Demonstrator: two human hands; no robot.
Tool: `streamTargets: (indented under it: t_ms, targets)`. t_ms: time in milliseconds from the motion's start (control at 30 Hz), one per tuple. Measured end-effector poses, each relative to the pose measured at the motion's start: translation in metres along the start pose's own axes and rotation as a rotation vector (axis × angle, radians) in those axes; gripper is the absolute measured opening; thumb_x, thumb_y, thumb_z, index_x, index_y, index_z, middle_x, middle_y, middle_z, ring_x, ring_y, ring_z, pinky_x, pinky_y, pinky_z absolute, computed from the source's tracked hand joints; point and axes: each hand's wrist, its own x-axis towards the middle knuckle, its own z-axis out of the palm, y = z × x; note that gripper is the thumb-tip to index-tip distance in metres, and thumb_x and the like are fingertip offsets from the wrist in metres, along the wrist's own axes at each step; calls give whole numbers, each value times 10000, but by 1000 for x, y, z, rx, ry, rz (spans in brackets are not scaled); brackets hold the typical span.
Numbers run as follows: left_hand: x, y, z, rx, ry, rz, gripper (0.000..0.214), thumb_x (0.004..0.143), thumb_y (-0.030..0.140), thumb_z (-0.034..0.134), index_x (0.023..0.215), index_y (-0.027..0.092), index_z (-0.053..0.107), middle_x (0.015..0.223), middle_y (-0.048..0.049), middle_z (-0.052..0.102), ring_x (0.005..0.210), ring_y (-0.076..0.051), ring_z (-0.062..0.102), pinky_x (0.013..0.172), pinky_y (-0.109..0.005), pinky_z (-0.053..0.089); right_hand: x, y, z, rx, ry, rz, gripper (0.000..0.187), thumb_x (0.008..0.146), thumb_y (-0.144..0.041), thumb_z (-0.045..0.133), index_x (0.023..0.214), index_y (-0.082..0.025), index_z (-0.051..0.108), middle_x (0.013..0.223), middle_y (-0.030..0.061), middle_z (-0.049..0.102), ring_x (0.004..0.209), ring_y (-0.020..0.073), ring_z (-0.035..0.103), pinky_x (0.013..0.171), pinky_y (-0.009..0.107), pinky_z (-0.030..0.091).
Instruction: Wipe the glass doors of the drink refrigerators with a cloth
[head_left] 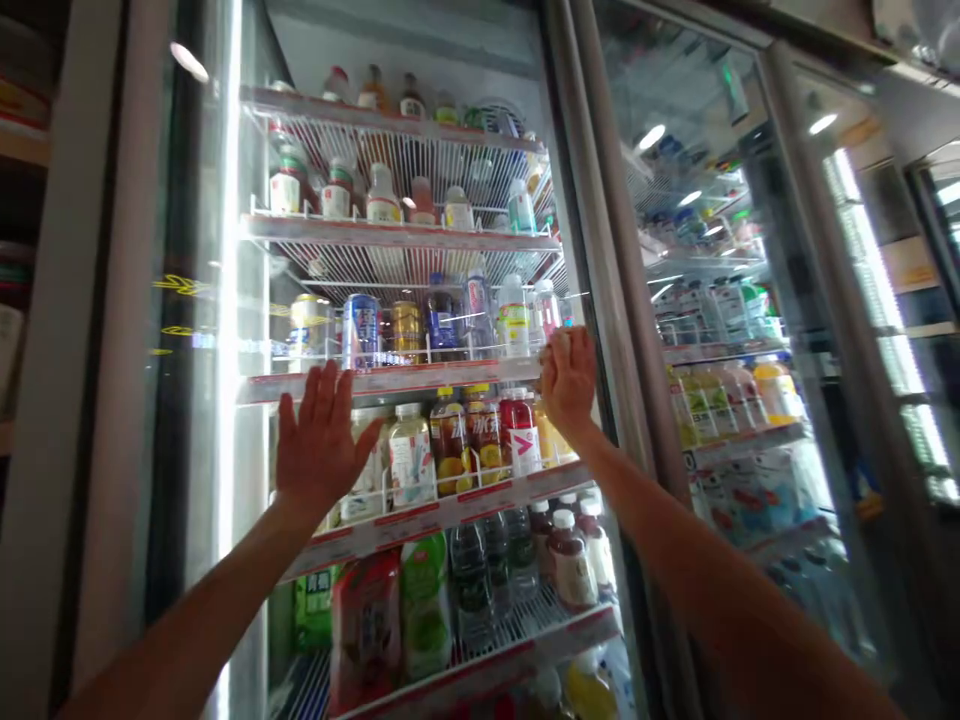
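My left hand (321, 440) is raised with its fingers apart, in front of the cooler's middle shelves; nothing is in it. Farther right, my right hand (570, 382) is held up near the door frame (604, 250), its fingers extended close together and no item seen in it. Reflections lie across the glass before the shelves; whether either palm touches it, I cannot tell. Behind my left hand is a white-capped bottle (411, 455). Dark tea bottles with yellow caps (450, 440) and a red drink bottle (520, 430) stand between my hands.
Above are cans, including a blue can (361, 330) and a gold can (406, 332), and shelves of bottles. Lower down stand a red pouch (366, 630), a green pouch (426, 600) and dark bottles (471, 580). Another glass-doored cooler section (720, 300) stands at right.
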Motion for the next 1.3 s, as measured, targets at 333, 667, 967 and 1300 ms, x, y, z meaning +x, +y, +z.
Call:
streamTargets:
  t_ms: [333, 667, 967, 1300]
  targets:
    - [-28, 12, -2, -11, -19, -3, 653, 923, 470, 268, 1447, 92, 180, 1486, -195, 262, 1406, -290, 167, 1122, -520, 129, -23, -34, -3, 56, -118, -188, 388, 917, -266, 373, 1281, -228, 504, 1449, 51, 380, 1399, 227, 211, 1101, 464, 288]
    - [-39, 20, 2, -32, -25, -20, 665, 922, 436, 317, 1465, 147, 63, 1523, -157, 175, 1415, -277, 125, 1132, -522, 85, -41, -49, -1, 66, -133, -189, 461, 906, -243, 377, 1365, -231, 412, 1488, 26, 314, 1428, 230, 109, 1129, 454, 273]
    - [-41, 23, 3, -42, -20, -39, 665, 913, 426, 349, 1458, 122, 123, 1513, -172, 198, 1415, -276, 126, 1135, -508, 76, -67, 29, -21, 53, 31, 105, 484, 917, -226, 325, 1398, -178, 358, 1498, 103, 286, 1414, 253, 164, 1121, 546, 235]
    - [-55, 24, -4, -33, -46, -22, 648, 921, 415, 327, 1463, 148, 94, 1511, -165, 203, 1409, -288, 153, 1122, -531, 109, -90, -80, -14, 153, -218, -310, 384, 897, -291, 437, 1268, -251, 526, 1444, 29, 403, 1426, 231, 123, 1134, 470, 220]
